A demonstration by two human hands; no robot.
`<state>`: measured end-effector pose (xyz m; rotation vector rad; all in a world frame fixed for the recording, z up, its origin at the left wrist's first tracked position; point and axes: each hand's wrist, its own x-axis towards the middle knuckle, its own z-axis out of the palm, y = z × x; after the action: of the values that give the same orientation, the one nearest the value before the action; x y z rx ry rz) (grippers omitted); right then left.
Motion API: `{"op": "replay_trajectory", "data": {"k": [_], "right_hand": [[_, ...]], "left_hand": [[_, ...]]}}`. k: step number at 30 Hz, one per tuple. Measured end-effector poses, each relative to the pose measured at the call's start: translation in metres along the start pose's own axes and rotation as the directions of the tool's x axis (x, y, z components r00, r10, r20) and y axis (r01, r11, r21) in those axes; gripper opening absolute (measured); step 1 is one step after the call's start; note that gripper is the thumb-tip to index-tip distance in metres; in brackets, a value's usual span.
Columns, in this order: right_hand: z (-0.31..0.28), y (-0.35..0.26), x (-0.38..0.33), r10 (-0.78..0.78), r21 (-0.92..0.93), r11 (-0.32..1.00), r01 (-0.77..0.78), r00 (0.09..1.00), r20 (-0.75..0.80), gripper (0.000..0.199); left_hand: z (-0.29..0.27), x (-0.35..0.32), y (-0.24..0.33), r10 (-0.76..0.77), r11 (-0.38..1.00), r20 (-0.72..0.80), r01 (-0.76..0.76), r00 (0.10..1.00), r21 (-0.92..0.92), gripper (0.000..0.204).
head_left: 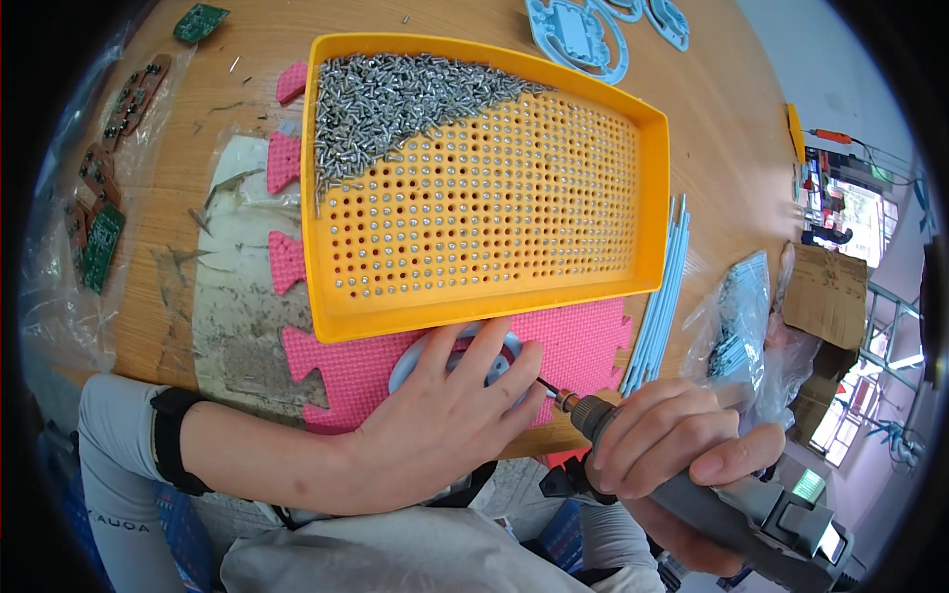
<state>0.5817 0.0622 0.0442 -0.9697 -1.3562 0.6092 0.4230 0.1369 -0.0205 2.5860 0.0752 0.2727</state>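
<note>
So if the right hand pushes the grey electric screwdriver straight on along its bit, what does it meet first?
Most likely the round light-blue plastic part under the left hand, on the pink foam mat; the right hand aims the grey electric screwdriver there, though depth is unclear.

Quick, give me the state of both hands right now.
Left hand: open, fingers spread flat on the light blue round part.
Right hand: closed around the grey electric screwdriver.

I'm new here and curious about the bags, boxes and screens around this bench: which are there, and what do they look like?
Clear plastic bag: left table edge, crumpled, holding green and brown circuit boards.
Clear plastic bag: right of the pink foam mat, crinkled, contents unclear.
Cardboard box: far right, brown, flaps open.
Small lit panel: on the grey electric screwdriver, greenish.
</note>
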Motion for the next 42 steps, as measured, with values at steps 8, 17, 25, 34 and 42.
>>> {"op": "replay_trajectory", "data": {"k": [8,17,25,34,42], "right_hand": [[-0.006,0.003,0.002,0.024,0.124,0.992,-0.038,0.993,0.113,0.044],[-0.011,-0.002,0.002,0.037,0.179,0.981,-0.068,0.984,0.172,0.022],[-0.006,0.003,0.001,0.006,0.172,0.985,-0.032,0.989,0.146,0.017],[0.006,0.01,-0.006,-0.056,0.171,0.985,0.038,0.993,0.104,0.024],[0.001,0.008,-0.002,0.075,0.162,0.984,-0.079,0.997,0.03,0.071]], "left_hand": [[-0.001,0.001,-0.002,0.013,1.0,0.011,-0.013,1.0,0.006,0.048],[0.0,0.001,-0.002,0.013,1.0,-0.002,-0.013,1.0,-0.003,0.046],[0.002,0.001,0.0,-0.006,1.0,-0.018,0.006,1.0,0.003,0.039],[-0.004,-0.002,-0.001,0.018,0.999,0.069,-0.015,0.997,-0.045,0.035],[0.001,0.0,0.0,0.034,0.999,-0.008,-0.034,0.999,-0.015,0.047]]}}
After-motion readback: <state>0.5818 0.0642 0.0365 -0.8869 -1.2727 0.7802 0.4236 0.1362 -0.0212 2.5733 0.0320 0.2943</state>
